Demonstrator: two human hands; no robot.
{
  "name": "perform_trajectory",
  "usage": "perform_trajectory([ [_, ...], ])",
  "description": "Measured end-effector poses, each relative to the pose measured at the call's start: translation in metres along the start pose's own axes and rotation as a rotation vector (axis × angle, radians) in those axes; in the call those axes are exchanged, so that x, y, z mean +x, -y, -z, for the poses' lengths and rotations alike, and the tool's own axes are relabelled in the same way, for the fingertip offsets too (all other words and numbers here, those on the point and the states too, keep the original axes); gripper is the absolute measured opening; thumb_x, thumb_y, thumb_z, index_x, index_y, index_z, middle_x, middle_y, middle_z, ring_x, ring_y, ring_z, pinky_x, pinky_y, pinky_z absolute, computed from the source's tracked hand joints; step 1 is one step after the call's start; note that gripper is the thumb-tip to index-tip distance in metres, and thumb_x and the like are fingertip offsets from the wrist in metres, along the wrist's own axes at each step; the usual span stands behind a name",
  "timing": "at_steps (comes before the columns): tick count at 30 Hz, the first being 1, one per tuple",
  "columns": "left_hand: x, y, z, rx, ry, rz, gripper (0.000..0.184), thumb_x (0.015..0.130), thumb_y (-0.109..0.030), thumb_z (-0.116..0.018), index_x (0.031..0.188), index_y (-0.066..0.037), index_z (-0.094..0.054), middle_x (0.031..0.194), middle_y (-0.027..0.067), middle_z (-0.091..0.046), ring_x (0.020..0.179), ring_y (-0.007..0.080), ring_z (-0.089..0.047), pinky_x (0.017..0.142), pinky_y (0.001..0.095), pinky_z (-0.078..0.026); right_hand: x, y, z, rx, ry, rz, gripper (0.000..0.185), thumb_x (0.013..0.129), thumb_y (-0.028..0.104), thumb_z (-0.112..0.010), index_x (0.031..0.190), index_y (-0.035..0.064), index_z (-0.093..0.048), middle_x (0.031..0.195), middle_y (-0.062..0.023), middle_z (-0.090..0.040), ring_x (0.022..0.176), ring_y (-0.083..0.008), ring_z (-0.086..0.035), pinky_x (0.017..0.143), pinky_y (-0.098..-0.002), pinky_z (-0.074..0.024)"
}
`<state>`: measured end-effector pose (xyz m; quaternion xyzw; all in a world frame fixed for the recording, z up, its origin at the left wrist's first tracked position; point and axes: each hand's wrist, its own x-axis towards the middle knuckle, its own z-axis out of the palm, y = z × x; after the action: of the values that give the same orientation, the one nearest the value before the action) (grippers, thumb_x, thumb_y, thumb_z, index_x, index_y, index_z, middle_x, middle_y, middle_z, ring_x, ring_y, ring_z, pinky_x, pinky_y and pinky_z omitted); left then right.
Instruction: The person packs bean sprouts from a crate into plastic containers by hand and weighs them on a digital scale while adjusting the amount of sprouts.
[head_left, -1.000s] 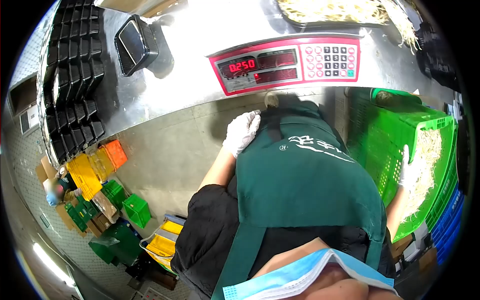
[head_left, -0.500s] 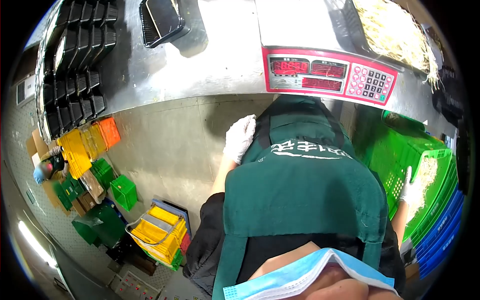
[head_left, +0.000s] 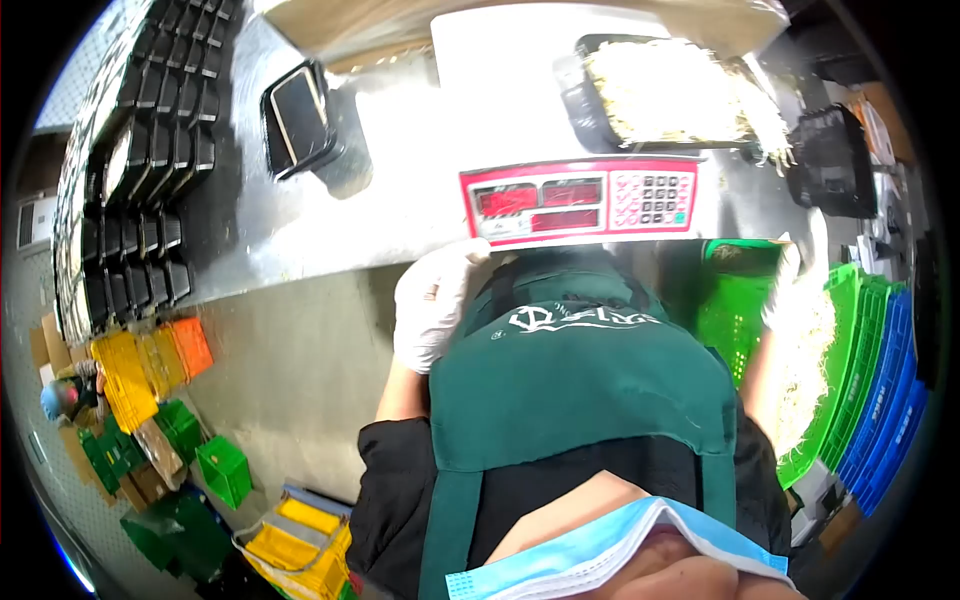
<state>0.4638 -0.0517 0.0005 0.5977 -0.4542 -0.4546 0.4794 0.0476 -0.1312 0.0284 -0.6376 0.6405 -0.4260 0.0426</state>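
My left hand (head_left: 437,300), in a white glove, is at the front edge of the metal table (head_left: 330,235), by the lower left corner of a red-framed digital scale (head_left: 580,200). Its fingers are curled together and nothing shows in them. My right hand (head_left: 797,285), also gloved, is stretched out near the table's right front edge, thumb apart from the fingers, with nothing visible in it. Below it stands a green crate (head_left: 845,400) holding pale bean sprouts (head_left: 805,390). A heap of sprouts (head_left: 665,95) fills a black tray (head_left: 590,125) behind the scale's display.
Stacked black trays (head_left: 150,160) line the table's left side. Another black tray (head_left: 298,120) lies left of the scale. A black basket (head_left: 832,160) stands at the right. Blue crates (head_left: 880,400) are beside the green one. A person (head_left: 70,398) is among crates far left.
My view has shifted, showing more of the table. My left hand has risen to the table edge by the scale. My right hand has moved up from the crate's sprouts towards the table.
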Motion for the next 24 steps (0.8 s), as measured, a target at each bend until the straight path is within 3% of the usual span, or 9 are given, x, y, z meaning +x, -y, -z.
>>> perform_trajectory([
  [4, 0.045, -0.041, -0.061, -0.099, -0.126, -0.131, 0.023, 0.093, -0.017, -0.057, 0.105, 0.003, -0.059, 0.091, 0.0130, -0.066, 0.085, 0.0173, -0.064, 0.074, 0.0273, -0.051, 0.096, 0.071, -0.068, 0.547, 0.046, -0.168, 0.052, 0.091, 0.031, -0.053, 0.131, -0.0015, -0.047, 0.134, -0.0157, -0.050, 0.125, -0.0239, -0.045, 0.104, -0.0356, -0.0338],
  [7, 0.104, -0.087, -0.126, 0.692, -0.053, -0.766, 0.044, 0.076, -0.038, -0.072, 0.101, -0.003, -0.060, 0.088, 0.0165, -0.061, 0.076, 0.0302, -0.057, 0.069, 0.0432, -0.045, 0.143, 0.042, -0.111, 0.681, 0.317, 0.051, 0.044, 0.092, 0.022, -0.051, 0.131, 0.0004, -0.048, 0.136, -0.0138, -0.048, 0.126, -0.0222, -0.045, 0.105, -0.0324, -0.0330],
  [11, 0.164, -0.073, -0.172, 0.882, 0.079, -0.797, 0.056, 0.075, -0.046, -0.066, 0.113, -0.005, -0.059, 0.104, 0.0169, -0.060, 0.095, 0.0312, -0.057, 0.085, 0.0455, -0.043, 0.135, 0.064, -0.118, -0.136, 0.678, 0.654, 0.044, 0.094, 0.024, -0.046, 0.131, 0.0012, -0.047, 0.137, -0.0144, -0.047, 0.125, -0.0271, -0.045, 0.106, -0.0348, -0.0325],
  [14, 0.171, -0.087, -0.172, 0.799, 0.166, -0.807, 0.047, 0.076, -0.036, -0.070, 0.111, -0.005, -0.060, 0.107, 0.0154, -0.061, 0.099, 0.0301, -0.057, 0.087, 0.0426, -0.044, 0.131, 0.065, -0.136, 0.048, 0.443, 0.851, 0.040, 0.091, 0.021, -0.046, 0.127, 0.0031, -0.051, 0.129, -0.0166, -0.052, 0.114, -0.0303, -0.053, 0.099, -0.0369, -0.0405],
  [15, 0.169, -0.092, -0.170, 0.682, 0.217, -0.737, 0.041, 0.079, -0.030, -0.072, 0.108, -0.004, -0.062, 0.102, 0.0148, -0.063, 0.097, 0.0289, -0.058, 0.085, 0.0408, -0.045, 0.137, 0.075, -0.125, 0.004, 0.702, 0.663, 0.039, 0.090, 0.021, -0.048, 0.125, 0.0041, -0.052, 0.126, -0.0183, -0.053, 0.110, -0.0309, -0.055, 0.096, -0.0371, -0.0423],
  [17, 0.164, -0.130, -0.165, 0.748, 0.443, 0.076, 0.046, 0.075, -0.029, -0.076, 0.110, -0.003, -0.060, 0.102, 0.0155, -0.063, 0.099, 0.0284, -0.059, 0.087, 0.0404, -0.045, 0.156, 0.089, -0.116, -0.146, 0.933, 0.788, 0.038, 0.091, 0.022, -0.048, 0.123, 0.0031, -0.053, 0.123, -0.0187, -0.055, 0.109, -0.0300, -0.055, 0.095, -0.0358, -0.0431],
  [19, 0.170, -0.112, -0.161, 0.732, 0.380, -0.088, 0.062, 0.071, -0.036, -0.078, 0.118, -0.002, -0.056, 0.113, 0.0188, -0.060, 0.106, 0.0303, -0.056, 0.093, 0.0413, -0.043, 0.178, 0.088, -0.100, -0.094, 1.100, 0.597, 0.036, 0.091, 0.021, -0.048, 0.121, 0.0022, -0.055, 0.122, -0.0190, -0.056, 0.109, -0.0290, -0.056, 0.094, -0.0347, -0.0445],
  [22, 0.156, -0.132, -0.162, 1.062, 0.191, -0.529, 0.083, 0.070, -0.043, -0.077, 0.133, 0.000, -0.044, 0.140, 0.0228, -0.039, 0.124, 0.0335, -0.043, 0.105, 0.0422, -0.033, 0.191, 0.021, -0.090, 0.370, 0.500, 0.864, 0.034, 0.091, 0.023, -0.047, 0.120, 0.0088, -0.058, 0.121, -0.0145, -0.058, 0.109, -0.0274, -0.056, 0.093, -0.0361, -0.0451],
  [24, 0.156, -0.125, -0.138, 1.032, 0.118, -0.645, 0.085, 0.072, -0.044, -0.075, 0.136, 0.001, -0.040, 0.143, 0.0236, -0.035, 0.128, 0.0344, -0.039, 0.107, 0.0422, -0.029, 0.192, -0.035, -0.083, 0.387, 0.672, 0.505, 0.038, 0.092, 0.026, -0.048, 0.125, 0.0098, -0.055, 0.125, -0.0141, -0.056, 0.114, -0.0281, -0.055, 0.096, -0.0353, -0.0431],
])
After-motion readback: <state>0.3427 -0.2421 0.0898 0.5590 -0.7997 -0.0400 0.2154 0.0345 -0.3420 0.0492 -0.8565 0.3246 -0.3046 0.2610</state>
